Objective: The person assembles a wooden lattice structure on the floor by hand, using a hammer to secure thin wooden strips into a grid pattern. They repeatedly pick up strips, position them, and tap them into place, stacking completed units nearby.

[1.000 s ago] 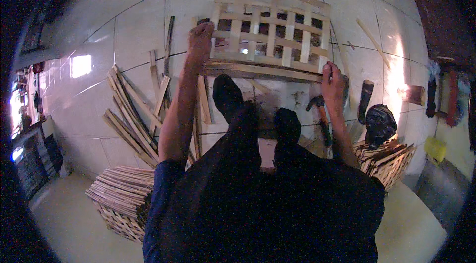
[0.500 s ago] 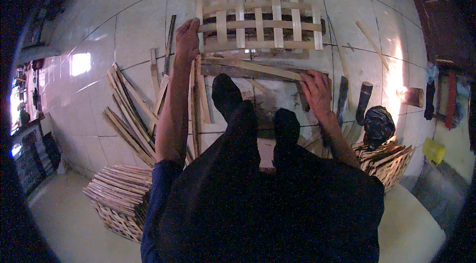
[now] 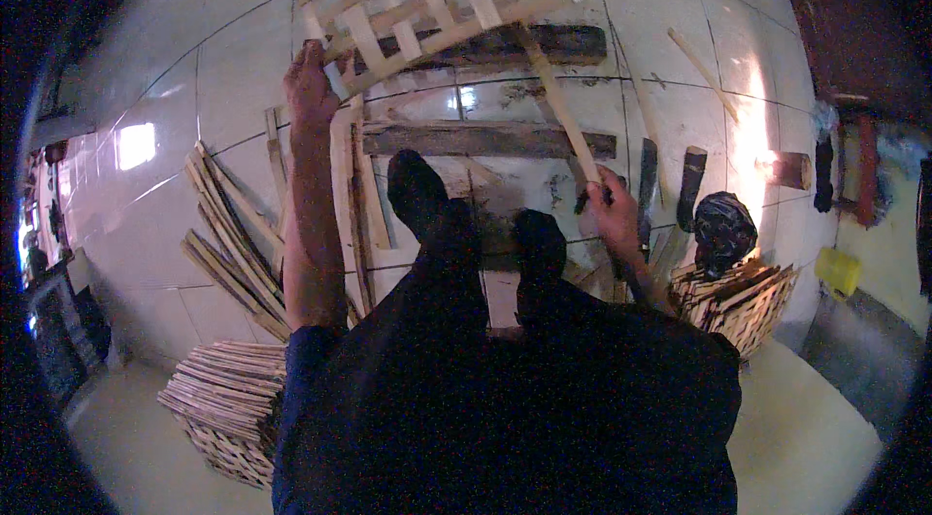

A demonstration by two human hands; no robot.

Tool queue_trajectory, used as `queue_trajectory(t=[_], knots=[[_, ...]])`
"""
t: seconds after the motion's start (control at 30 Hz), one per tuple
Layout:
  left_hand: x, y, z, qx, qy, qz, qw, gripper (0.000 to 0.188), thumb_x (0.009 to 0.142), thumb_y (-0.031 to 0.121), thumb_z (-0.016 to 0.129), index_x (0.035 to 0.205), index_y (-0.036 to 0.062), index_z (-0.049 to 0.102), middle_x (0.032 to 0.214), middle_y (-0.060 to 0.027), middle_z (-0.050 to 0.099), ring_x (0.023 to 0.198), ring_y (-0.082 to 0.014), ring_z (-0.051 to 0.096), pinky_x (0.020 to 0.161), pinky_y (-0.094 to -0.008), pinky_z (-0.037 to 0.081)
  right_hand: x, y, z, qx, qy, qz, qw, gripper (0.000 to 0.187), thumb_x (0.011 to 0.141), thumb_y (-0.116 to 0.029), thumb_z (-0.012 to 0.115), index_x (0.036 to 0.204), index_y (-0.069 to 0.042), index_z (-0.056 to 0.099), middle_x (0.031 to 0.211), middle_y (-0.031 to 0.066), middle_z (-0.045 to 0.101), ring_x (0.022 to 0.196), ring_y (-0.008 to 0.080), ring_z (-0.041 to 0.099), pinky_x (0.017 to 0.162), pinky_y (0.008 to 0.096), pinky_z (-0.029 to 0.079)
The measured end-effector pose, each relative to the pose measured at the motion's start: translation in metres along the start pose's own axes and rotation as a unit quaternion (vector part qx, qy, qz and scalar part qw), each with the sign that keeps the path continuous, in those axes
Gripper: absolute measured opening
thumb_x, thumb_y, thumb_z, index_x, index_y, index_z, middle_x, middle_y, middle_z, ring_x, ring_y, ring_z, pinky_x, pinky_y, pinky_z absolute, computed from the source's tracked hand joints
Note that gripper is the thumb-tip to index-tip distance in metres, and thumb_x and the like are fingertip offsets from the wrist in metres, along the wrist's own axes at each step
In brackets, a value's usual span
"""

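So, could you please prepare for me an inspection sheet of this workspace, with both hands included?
Surface: pale, glossy tiled floor, with bright reflections.
Work pieces: pale, woven wooden lattice panel, tilted; long, thin pale wooden strip; two dark, rough wooden bars lying crosswise.
Clutter: loose brown wooden strips at left; black, crumpled plastic bag at right.
Left hand: grips the panel's near left corner.
Right hand: holds the strip's near end.
Cables: nothing seen.
Surroundings: stacked woven wooden pieces at left and right; small yellow object at far right, kind unclear; edges too dark to judge.
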State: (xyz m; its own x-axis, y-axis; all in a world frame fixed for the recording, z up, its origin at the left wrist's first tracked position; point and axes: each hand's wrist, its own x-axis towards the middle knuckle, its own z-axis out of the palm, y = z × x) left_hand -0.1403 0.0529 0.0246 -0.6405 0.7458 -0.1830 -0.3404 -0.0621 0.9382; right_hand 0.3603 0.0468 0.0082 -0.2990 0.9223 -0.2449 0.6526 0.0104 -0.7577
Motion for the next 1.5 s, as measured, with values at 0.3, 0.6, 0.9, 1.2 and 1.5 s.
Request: queue_trajectory(t=[0.3,0.6,0.9,1.2,1.5], knots=[[0.006,-0.014,0.015,-0.133,-0.009,-0.100,0.986,0.024,0.096,0.017,0.052,0.111,-0.0022,0.056,0.102,-0.0126,0.064,0.089,-0.0229,0.064,0.075,-0.0363,0.055,0.005,-0.060,0.071,0.389,0.026,0.012,0.921,0.027,0.095,-0.021,0.055,0.119,-0.007,0.056,0.101,0.0064,0.065,0.094,0.0141,0.060,0.082,0.0287,0.048],[0.019,-0.018,-0.024,-0.037,-0.028,-0.070,0.997,0.024,0.096,0.022,0.053,0.107,0.0002,0.058,0.097,-0.0076,0.062,0.084,-0.0191,0.061,0.072,-0.0326,0.053,0.044,-0.095,0.019,-0.097,-0.077,-0.071,0.990,0.030,0.090,-0.023,0.055,0.115,-0.007,0.061,0.108,0.0144,0.063,0.109,0.0318,0.056,0.093,0.0368,0.045],[0.019,-0.030,-0.021,-0.100,-0.039,-0.088,0.990,0.021,0.097,0.017,0.052,0.109,0.0007,0.058,0.098,-0.0077,0.063,0.082,-0.0176,0.060,0.073,-0.0325,0.052,0.160,-0.047,-0.019,-0.484,-0.073,-0.337,0.804,0.034,0.083,-0.022,0.058,0.116,-0.015,0.061,0.107,0.0087,0.059,0.109,0.0300,0.052,0.094,0.0435,0.043],[-0.014,0.025,0.022,0.116,-0.005,0.015,0.993,0.021,0.097,0.021,0.051,0.102,0.0025,0.060,0.091,-0.0046,0.061,0.079,-0.0136,0.059,0.068,-0.0289,0.049,0.084,-0.081,0.020,-0.288,-0.068,-0.326,0.898,0.032,0.078,-0.021,0.070,0.109,-0.015,0.065,0.100,0.0076,0.056,0.092,0.0251,0.057,0.075,0.0329,0.050],[-0.019,0.019,0.032,-0.024,0.014,-0.042,0.999,0.032,0.097,0.025,0.050,0.113,-0.0017,0.057,0.097,-0.0116,0.062,0.084,-0.0211,0.061,0.074,-0.0345,0.053,0.071,-0.074,0.052,-0.275,0.021,-0.403,0.873,0.040,0.080,-0.029,0.067,0.120,-0.023,0.064,0.114,0.0112,0.056,0.108,0.0310,0.052,0.092,0.0432,0.042]])
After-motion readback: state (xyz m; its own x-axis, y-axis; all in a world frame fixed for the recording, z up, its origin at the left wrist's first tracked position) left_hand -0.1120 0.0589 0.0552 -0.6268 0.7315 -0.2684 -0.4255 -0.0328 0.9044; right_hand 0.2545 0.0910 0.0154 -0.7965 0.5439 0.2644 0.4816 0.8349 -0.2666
